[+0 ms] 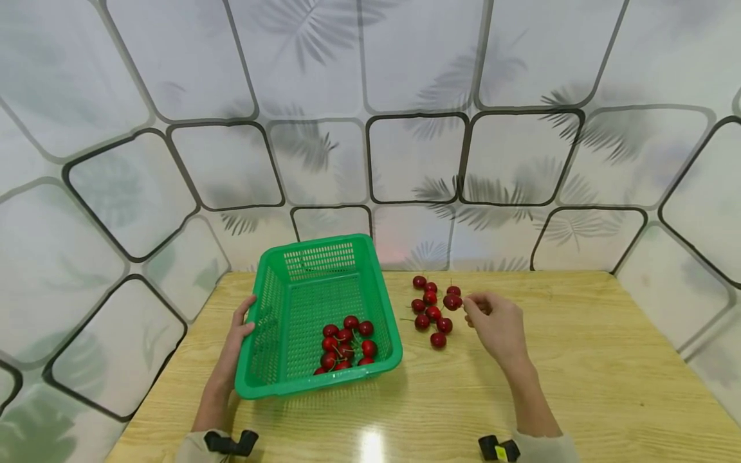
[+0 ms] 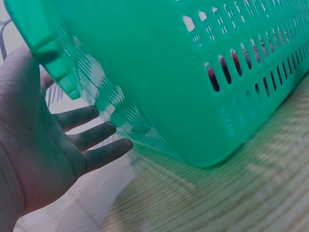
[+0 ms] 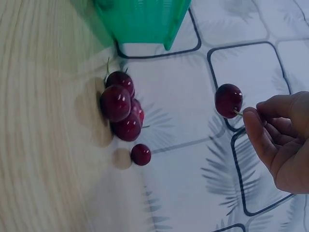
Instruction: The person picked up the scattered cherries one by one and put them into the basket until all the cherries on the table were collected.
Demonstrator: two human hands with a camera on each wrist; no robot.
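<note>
My right hand [image 1: 499, 325] pinches the stem of a dark red cherry [image 3: 228, 100] between thumb and fingertips. That cherry hangs off the table, above the right edge of a loose cluster of cherries [image 1: 433, 313]. My left hand [image 1: 234, 341] rests against the left side of a green plastic basket [image 1: 312, 388]. In the left wrist view several fingers [image 2: 99, 135] stretch out along the basket's outer wall, while the thumb is partly hidden by the rim. Several cherries [image 1: 345, 350] with stems lie inside, in the basket's near right part.
The wooden table [image 1: 602, 360] carries the basket and the loose cherries. Behind it stands a patterned cloth backdrop [image 1: 417, 161], which also wraps around both sides. A dark band [image 1: 231, 442] is strapped at the left wrist, another [image 1: 499, 449] at the right.
</note>
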